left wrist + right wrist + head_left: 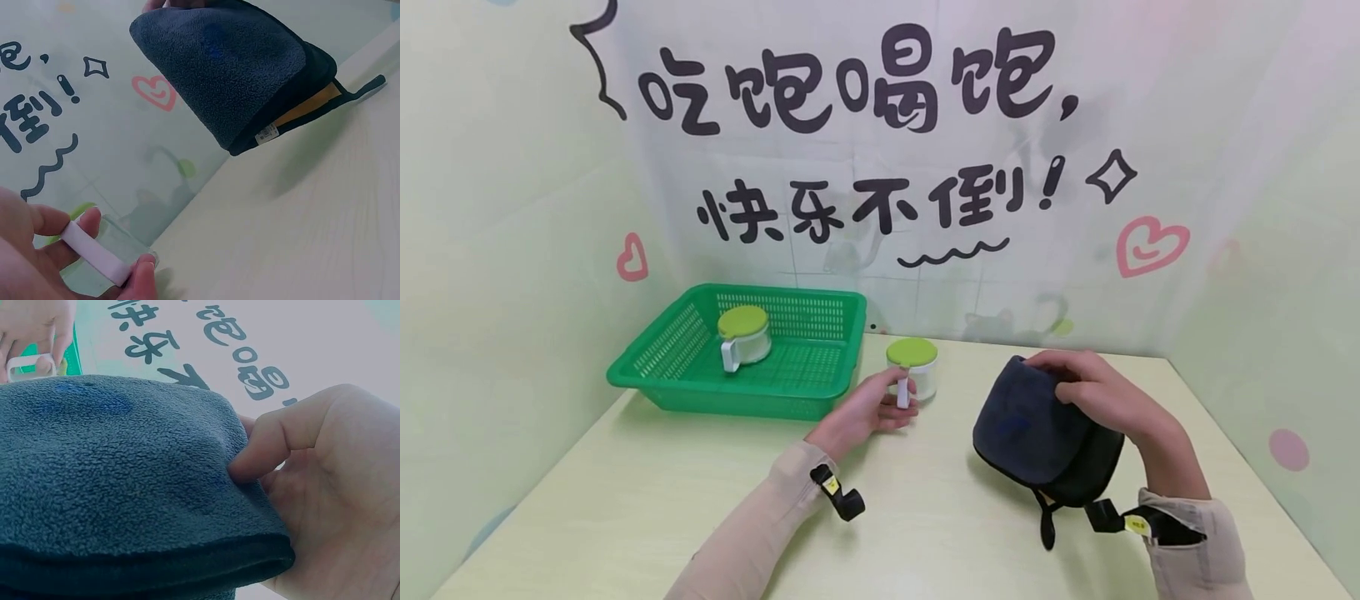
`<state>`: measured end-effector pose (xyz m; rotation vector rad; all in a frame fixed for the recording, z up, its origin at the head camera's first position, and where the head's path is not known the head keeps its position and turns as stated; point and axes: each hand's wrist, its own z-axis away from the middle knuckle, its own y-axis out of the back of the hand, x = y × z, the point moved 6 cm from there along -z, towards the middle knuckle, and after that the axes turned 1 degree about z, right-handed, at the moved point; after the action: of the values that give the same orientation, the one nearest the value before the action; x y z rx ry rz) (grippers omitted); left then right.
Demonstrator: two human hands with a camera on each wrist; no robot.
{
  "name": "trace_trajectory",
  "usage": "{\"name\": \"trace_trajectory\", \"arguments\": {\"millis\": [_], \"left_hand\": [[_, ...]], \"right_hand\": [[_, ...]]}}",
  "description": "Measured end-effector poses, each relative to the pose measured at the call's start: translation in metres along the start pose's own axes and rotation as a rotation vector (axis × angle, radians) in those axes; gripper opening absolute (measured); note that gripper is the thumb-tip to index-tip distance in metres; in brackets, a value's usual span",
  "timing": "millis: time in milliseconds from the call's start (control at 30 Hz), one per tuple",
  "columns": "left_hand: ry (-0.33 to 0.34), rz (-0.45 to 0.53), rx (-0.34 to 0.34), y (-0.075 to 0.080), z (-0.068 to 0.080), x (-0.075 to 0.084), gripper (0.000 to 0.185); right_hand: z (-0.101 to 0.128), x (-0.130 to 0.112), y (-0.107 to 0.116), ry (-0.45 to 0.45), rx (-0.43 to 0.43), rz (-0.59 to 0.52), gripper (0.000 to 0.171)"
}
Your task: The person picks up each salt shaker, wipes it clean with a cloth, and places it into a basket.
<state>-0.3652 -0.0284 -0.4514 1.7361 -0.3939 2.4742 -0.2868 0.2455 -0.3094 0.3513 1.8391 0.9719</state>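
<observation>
A clear seasoning jar [925, 379] with a green lid and a white handle stands on the table, right of the green basket. My left hand [867, 407] holds it by the handle [94, 253], fingers on both sides in the left wrist view. At the right, my right hand [1101, 393] pinches the top edge of a folded dark blue cleaning cloth [1026, 425]. Thumb in front, the other fingers are mostly hidden behind the cloth [119, 469]. The cloth hangs slanted, with a black border, a small white label [267, 134] and a black hanging loop [1047, 525].
The green plastic basket [722, 402] stands at the back left against the wall sheet. Inside it is a second jar [752, 346] of the same kind, its handle facing forward. Printed wall sheets [1247, 250] enclose the pale table [917, 533] at the back and sides.
</observation>
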Motion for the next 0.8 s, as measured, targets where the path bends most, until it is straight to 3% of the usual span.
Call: {"name": "trace_trajectory", "arguments": {"millis": [300,600,800], "left_hand": [[-0.037,0.009,-0.014,-0.008,0.012,0.020,0.026],[-0.096,-0.032,-0.027,-0.024,0.034,0.044,0.028],[-0.109,-0.057,-0.036,-0.036,0.050,0.055,0.030]], "right_hand": [[-0.005,0.003,0.002,-0.057,0.035,0.013,0.044],[-0.004,-0.009,0.007,0.009,0.198,-0.039,0.040],[-0.007,-0.016,0.004,-0.003,0.302,0.051,0.026]]}}
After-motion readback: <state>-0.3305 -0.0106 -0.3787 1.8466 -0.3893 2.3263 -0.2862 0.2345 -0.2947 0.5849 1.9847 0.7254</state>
